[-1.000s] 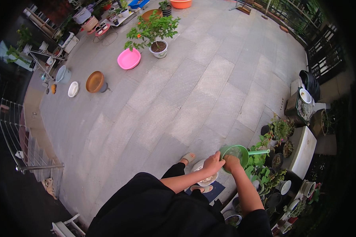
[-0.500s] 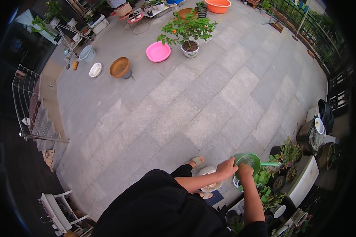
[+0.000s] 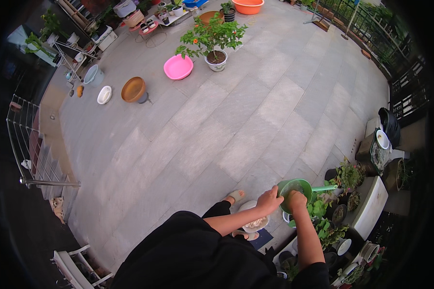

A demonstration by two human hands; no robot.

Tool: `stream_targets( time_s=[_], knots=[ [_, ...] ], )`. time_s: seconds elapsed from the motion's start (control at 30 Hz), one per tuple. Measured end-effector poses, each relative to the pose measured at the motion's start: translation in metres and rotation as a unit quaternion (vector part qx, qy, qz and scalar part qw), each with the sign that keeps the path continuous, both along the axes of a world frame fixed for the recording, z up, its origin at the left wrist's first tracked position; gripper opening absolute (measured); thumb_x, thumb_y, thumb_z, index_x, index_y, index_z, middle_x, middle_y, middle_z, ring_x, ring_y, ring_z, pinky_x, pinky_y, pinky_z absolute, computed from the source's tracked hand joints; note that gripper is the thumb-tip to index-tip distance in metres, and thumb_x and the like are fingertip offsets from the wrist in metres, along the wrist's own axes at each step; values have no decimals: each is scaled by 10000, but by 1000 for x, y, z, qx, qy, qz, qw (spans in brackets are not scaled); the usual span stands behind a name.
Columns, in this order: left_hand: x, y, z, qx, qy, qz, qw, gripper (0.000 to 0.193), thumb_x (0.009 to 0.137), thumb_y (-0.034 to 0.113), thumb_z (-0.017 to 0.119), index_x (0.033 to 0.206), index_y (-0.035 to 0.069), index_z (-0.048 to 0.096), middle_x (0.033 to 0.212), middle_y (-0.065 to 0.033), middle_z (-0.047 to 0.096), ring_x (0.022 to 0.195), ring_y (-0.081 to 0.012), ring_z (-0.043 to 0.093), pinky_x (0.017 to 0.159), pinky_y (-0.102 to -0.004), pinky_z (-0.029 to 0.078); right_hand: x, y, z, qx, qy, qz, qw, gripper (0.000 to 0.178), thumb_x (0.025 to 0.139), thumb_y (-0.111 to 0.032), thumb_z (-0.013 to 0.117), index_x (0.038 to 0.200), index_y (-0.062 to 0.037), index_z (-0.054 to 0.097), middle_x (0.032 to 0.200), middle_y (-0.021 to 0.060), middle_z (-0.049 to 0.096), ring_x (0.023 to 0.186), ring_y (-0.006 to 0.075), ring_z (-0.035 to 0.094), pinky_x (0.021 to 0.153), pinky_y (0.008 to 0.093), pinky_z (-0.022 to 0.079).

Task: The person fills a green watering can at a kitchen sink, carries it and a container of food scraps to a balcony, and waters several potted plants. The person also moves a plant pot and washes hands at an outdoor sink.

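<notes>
Grey paving (image 3: 236,130) backs the left hand (image 3: 268,201) on plain green dipper (image 3: 299,185).

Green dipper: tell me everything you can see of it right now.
The green dipper has a round bowl with a straight narrow handle in a lighter green; it looks like plastic. Its mouth faces up toward the camera, and the handle points to the picture's right, over leafy plants. The left hand is at the bowl's left rim, seemingly gripping it; the right hand reaches inside, its fingertips hidden. A shiny patch inside may be water. A white basin sits lower, to its left.
</notes>
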State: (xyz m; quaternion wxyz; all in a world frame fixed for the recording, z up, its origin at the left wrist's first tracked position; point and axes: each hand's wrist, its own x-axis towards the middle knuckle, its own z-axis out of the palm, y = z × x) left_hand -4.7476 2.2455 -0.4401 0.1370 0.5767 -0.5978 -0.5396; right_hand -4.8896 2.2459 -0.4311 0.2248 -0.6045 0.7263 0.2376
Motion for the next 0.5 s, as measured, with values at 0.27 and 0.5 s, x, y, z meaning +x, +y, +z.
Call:
stream_targets(
  time_s=[0.27, 0.5],
  knots=[
    [1, 3, -1, 8, 19, -21, 1000, 336, 762, 284, 509, 932, 6, 422, 792, -240, 598, 765, -426, 576, 669, -509, 443, 3, 3, -4, -15, -216, -13, 976, 292, 772, -219, 530, 972, -31, 631, 986, 229, 612, 907, 346, 608, 766, 428, 490],
    [0, -1, 3, -14, 11, -28, 999, 318, 754, 272, 524, 908, 8, 434, 777, -246, 596, 750, -433, 576, 655, -511, 446, -2, -7, 8, 6, -30, -68, 997, 279, 786, -232, 544, 981, -61, 646, 1006, 185, 634, 920, 294, 630, 771, 376, 513]
  ],
)
